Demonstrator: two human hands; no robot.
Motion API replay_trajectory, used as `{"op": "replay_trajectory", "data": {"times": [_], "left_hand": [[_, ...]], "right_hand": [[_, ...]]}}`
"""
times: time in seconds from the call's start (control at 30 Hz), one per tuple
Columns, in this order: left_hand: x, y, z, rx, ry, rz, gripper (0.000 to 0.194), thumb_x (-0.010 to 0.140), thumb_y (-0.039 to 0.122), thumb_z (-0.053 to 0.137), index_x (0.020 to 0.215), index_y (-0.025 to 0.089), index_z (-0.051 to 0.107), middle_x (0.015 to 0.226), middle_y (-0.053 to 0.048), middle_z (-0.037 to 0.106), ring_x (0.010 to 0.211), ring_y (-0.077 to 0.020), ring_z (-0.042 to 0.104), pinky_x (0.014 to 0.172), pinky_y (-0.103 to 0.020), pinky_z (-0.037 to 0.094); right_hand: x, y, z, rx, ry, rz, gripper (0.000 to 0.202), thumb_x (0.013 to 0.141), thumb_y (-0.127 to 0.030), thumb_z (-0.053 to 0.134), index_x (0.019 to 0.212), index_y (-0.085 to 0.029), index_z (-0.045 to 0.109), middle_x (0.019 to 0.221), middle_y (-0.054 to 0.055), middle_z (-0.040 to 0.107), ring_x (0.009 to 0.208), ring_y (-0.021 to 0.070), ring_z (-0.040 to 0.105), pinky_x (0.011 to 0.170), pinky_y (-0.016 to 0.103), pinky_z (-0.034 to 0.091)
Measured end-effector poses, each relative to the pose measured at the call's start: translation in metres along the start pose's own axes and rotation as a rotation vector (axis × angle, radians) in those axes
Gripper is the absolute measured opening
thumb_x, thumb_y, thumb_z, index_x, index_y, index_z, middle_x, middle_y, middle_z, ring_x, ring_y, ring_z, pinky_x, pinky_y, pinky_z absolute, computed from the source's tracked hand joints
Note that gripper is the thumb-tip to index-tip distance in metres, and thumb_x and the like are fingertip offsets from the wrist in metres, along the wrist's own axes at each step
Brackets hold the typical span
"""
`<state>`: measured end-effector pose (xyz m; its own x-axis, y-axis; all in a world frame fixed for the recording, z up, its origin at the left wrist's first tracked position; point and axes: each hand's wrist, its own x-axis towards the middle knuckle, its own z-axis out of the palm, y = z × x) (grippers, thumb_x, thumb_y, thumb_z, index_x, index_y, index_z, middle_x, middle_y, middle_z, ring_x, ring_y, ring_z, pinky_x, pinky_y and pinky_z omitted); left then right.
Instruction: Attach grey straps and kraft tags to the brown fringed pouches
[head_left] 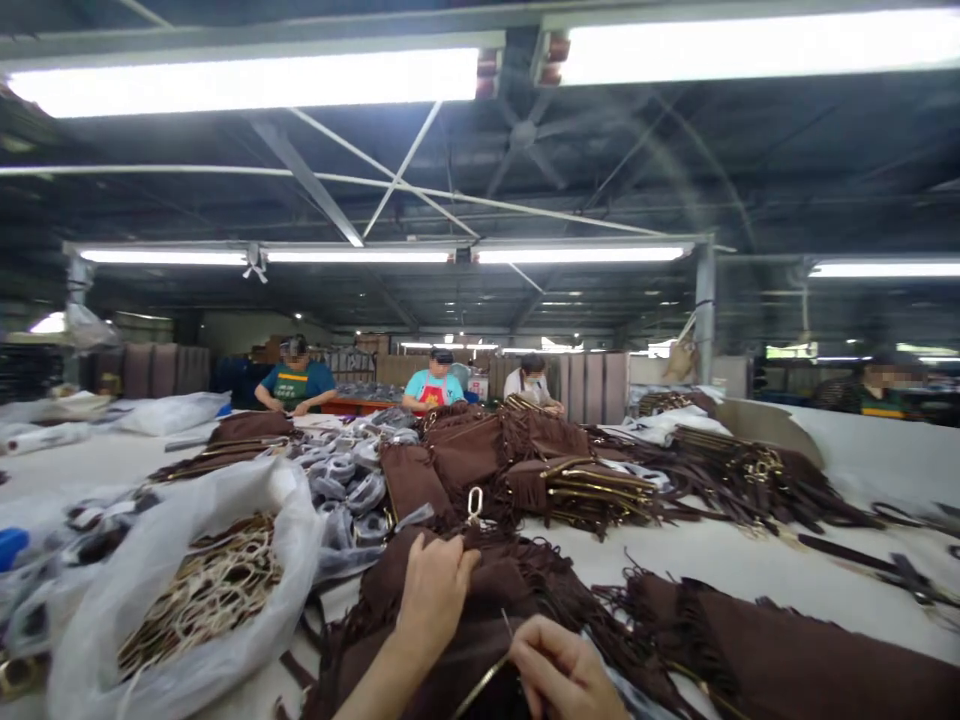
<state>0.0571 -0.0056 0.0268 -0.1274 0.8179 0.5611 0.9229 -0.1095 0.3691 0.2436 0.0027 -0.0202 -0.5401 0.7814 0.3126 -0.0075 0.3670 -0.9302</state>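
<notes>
A dark brown fringed bag (375,597) lies in front of me, its fringe spread across the front. My left hand (436,588) is curled over its upper part, fingers closed on the brown material. My right hand (561,668) is lower and to the right, thumb and fingers pinched together. A thin, light, needle-like thing (506,622) sticks up from those fingertips; its lower end is hidden. Just left of the right hand runs a gold zipper (481,688). A gold clasp (475,505) stands beyond the left hand.
At left, a white plastic sack (199,680) holds many pale looped cords (217,590). Behind it lie plastic-wrapped rings (341,470). More brown bags (465,445) are piled ahead, another (810,640) lies at right, near dark straps (862,560). Several people work across the table.
</notes>
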Motion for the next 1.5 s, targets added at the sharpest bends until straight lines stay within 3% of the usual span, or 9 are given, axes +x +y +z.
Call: {"op": "replay_trajectory", "data": {"times": [0.07,0.13,0.23,0.37,0.6,0.87,1.27,1.5], "left_hand": [[-0.007,0.006,0.017,-0.03,0.002,-0.005,0.029,0.095,0.02,0.043,0.102,0.017,0.071,0.088,-0.009,0.075,0.089,-0.0245,0.068,0.109,-0.057,0.032],[-0.019,0.004,0.029,-0.085,0.003,0.024,0.037,0.092,0.014,0.044,0.121,0.021,0.065,0.101,-0.008,0.075,0.097,-0.0232,0.068,0.112,-0.058,0.028],[-0.032,-0.006,0.037,-0.162,0.018,0.11,0.046,0.089,0.01,0.045,0.13,0.026,0.059,0.108,-0.006,0.074,0.098,-0.0222,0.068,0.114,-0.061,0.026],[-0.035,-0.013,0.03,-0.223,0.012,0.194,0.045,0.088,0.008,0.048,0.126,0.027,0.061,0.106,-0.006,0.075,0.097,-0.0225,0.069,0.116,-0.066,0.02],[-0.036,-0.006,0.02,-0.242,-0.05,0.216,0.038,0.087,0.006,0.049,0.115,0.026,0.065,0.109,-0.003,0.075,0.105,-0.0235,0.067,0.117,-0.068,0.008],[-0.04,-0.001,0.015,-0.244,-0.111,0.171,0.038,0.086,0.006,0.05,0.115,0.027,0.066,0.112,-0.004,0.074,0.11,-0.0254,0.065,0.116,-0.071,0.008],[-0.041,-0.005,0.019,-0.264,-0.132,0.199,0.044,0.087,0.005,0.045,0.119,0.027,0.065,0.114,-0.004,0.073,0.114,-0.0255,0.062,0.114,-0.073,0.008],[-0.043,-0.002,0.012,-0.275,-0.181,0.2,0.046,0.085,0.005,0.045,0.118,0.029,0.066,0.111,-0.004,0.073,0.119,-0.0273,0.059,0.114,-0.073,0.004]], "right_hand": [[0.012,-0.003,0.006,0.127,0.024,0.065,0.042,0.078,-0.059,0.064,0.065,-0.021,0.054,0.044,-0.006,0.046,0.042,0.0091,0.031,0.045,0.023,0.021],[0.02,0.003,0.013,0.246,0.06,0.103,0.042,0.073,-0.059,0.067,0.064,-0.021,0.053,0.043,-0.007,0.045,0.041,0.0082,0.029,0.044,0.022,0.017],[0.024,0.015,0.02,0.325,0.134,0.134,0.046,0.068,-0.061,0.07,0.059,-0.022,0.049,0.039,-0.009,0.038,0.039,0.0067,0.025,0.042,0.022,0.013],[0.016,0.015,0.02,0.341,0.16,0.194,0.045,0.069,-0.061,0.071,0.064,-0.021,0.051,0.04,-0.012,0.035,0.037,0.0048,0.017,0.04,0.023,0.008],[0.006,0.015,0.016,0.331,0.17,0.175,0.047,0.072,-0.062,0.072,0.065,-0.02,0.051,0.041,-0.012,0.034,0.038,0.0047,0.017,0.04,0.023,0.007],[0.007,0.037,0.02,0.303,0.196,0.108,0.051,0.074,-0.068,0.068,0.064,-0.021,0.051,0.04,-0.011,0.034,0.038,0.0053,0.018,0.042,0.023,0.012],[0.005,0.034,0.019,0.284,0.149,0.093,0.052,0.074,-0.069,0.068,0.065,-0.02,0.053,0.042,-0.01,0.036,0.04,0.0063,0.021,0.043,0.024,0.013],[0.002,0.029,0.019,0.235,0.19,0.064,0.051,0.079,-0.066,0.066,0.061,-0.021,0.048,0.046,-0.009,0.036,0.042,0.0071,0.022,0.043,0.024,0.016]]}}
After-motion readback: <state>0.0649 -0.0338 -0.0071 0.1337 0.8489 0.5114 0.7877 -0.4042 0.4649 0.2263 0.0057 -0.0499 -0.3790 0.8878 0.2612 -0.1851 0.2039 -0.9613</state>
